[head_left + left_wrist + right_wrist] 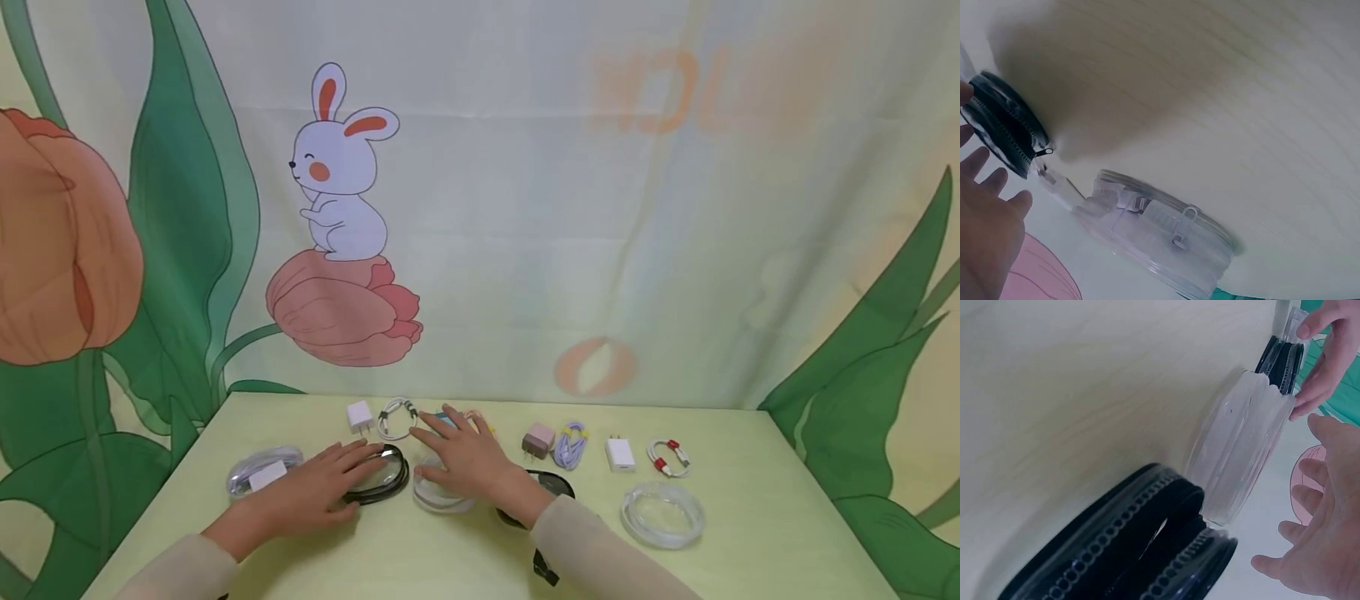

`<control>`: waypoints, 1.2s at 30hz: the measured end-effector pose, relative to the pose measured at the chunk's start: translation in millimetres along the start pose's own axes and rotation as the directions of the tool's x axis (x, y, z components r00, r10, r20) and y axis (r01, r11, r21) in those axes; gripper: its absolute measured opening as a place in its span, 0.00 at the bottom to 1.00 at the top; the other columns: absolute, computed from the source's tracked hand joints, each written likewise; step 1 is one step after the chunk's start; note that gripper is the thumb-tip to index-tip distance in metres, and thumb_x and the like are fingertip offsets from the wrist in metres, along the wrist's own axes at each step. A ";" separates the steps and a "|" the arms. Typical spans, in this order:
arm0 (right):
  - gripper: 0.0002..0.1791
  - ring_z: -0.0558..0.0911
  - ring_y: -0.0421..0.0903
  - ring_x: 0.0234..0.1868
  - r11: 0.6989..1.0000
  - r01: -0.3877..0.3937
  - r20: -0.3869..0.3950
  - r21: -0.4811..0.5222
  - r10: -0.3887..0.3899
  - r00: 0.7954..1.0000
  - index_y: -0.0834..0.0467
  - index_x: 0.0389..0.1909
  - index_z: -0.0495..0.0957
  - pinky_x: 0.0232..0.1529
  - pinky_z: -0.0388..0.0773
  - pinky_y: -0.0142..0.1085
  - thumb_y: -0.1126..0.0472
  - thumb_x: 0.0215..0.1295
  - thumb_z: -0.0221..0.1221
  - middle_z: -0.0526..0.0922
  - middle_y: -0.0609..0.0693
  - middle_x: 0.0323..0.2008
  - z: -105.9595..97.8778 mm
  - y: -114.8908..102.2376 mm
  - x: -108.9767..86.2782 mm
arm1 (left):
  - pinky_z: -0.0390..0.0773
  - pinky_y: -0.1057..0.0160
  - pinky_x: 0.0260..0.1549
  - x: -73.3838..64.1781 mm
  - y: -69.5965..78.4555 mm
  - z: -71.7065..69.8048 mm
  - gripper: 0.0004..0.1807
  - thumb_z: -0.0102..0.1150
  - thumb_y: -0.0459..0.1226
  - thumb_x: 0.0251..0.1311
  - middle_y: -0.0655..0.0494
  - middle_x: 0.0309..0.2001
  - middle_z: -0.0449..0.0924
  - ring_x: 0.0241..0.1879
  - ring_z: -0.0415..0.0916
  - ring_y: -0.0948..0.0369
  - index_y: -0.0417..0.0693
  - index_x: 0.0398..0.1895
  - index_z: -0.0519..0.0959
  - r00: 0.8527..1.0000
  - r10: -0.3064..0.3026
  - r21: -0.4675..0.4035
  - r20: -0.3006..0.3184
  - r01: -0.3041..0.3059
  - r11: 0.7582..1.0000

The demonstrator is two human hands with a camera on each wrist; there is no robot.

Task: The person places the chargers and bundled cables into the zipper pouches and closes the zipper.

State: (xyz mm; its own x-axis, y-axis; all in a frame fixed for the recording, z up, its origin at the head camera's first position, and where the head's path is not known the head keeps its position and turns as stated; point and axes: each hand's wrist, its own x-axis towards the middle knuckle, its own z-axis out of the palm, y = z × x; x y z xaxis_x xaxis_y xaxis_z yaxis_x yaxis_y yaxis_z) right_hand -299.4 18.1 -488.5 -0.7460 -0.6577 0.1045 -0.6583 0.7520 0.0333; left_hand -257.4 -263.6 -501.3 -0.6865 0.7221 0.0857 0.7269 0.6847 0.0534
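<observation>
Guiding from far away, I am seeing both hands spreading their fingers loose and wide, with nothing held in either. I am thinking that soft, flat fingers are working best, because a hard push could be bending the thin plastic. I am also wanting the right wrist high, since a round black pouch with clear sides and a zip (555,482) is sitting under it, its mouth gaping in the right wrist camera, and a low wrist could be bumping it.

The left hand (321,486) is reaching over a round, clear plastic pouch with black zip edges (393,482); I am not able to tell if its fingertips are touching. The right hand (474,458) is hovering at a round, see-through plastic pouch with pale edges (444,502), and a gap is showing between them in the right wrist camera.

Just past the left fingertips, a small white plug (360,415) and a white looped cable with dark ties (382,421) are lying. Left of the left hand, a round, clear, pale-violet pouch (243,479) is resting. Well to the right of the right hand, a round, clear plastic pouch (678,537) is lying.
</observation>
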 end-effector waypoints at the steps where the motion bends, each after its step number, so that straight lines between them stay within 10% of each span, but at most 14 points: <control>1: 0.34 0.54 0.50 0.80 1.000 0.001 -0.001 0.006 -0.001 1.000 0.39 0.78 0.61 0.73 0.58 0.58 0.34 0.75 0.50 0.57 0.40 0.79 1.0 0.7 0.7 | 0.64 0.40 0.69 0.2 -0.6 1.5 0.35 0.61 0.42 0.65 0.46 0.77 0.60 0.73 0.60 0.43 0.47 0.75 0.65 1.000 0.004 -0.004 0.009 -0.004 1.000; 15: 0.36 0.52 0.49 0.80 0.998 -0.042 0.047 0.056 0.039 0.998 0.40 0.80 0.56 0.73 0.58 0.58 0.34 0.75 0.48 0.58 0.38 0.78 3.7 -1.0 13.6 | 0.82 0.49 0.45 -7.0 16.4 -10.1 0.34 0.63 0.40 0.62 0.43 0.72 0.65 0.59 0.69 0.46 0.42 0.71 0.69 0.997 -0.051 0.072 0.054 0.047 0.996; 24: 0.36 0.52 0.52 0.80 0.998 -0.028 0.066 0.053 0.025 0.998 0.41 0.80 0.56 0.72 0.59 0.59 0.35 0.76 0.47 0.58 0.40 0.79 2.5 -1.2 20.4 | 0.80 0.46 0.49 -9.8 17.4 -14.7 0.37 0.60 0.55 0.66 0.46 0.67 0.70 0.57 0.70 0.50 0.45 0.72 0.69 0.993 -0.117 0.099 -0.001 0.117 0.988; 30: 0.38 0.52 0.50 0.81 0.999 -0.034 0.085 0.024 0.032 0.996 0.45 0.81 0.55 0.72 0.60 0.57 0.35 0.76 0.46 0.56 0.40 0.79 2.3 1.9 25.6 | 0.73 0.40 0.61 -6.7 4.9 -12.1 0.43 0.62 0.54 0.64 0.45 0.76 0.59 0.72 0.60 0.43 0.49 0.78 0.60 1.000 -0.022 0.057 0.015 0.021 0.998; 36: 0.38 0.54 0.50 0.80 1.000 -0.024 0.097 0.017 0.022 0.995 0.45 0.80 0.55 0.70 0.64 0.57 0.36 0.76 0.49 0.57 0.40 0.79 2.9 1.9 34.5 | 0.71 0.40 0.63 -3.0 -8.2 -13.5 0.47 0.64 0.50 0.62 0.47 0.81 0.46 0.76 0.51 0.40 0.59 0.81 0.52 0.982 0.090 0.010 0.166 -0.093 0.996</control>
State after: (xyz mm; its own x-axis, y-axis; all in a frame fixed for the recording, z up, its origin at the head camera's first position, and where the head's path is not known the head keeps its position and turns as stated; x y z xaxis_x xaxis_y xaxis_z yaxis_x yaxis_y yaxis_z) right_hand -326.7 -3.3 -487.7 -0.7666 -0.6421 0.0078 -0.6420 0.7666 0.0137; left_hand -261.0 -272.7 -488.6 -0.6120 0.7871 -0.0766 0.7873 0.6156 0.0348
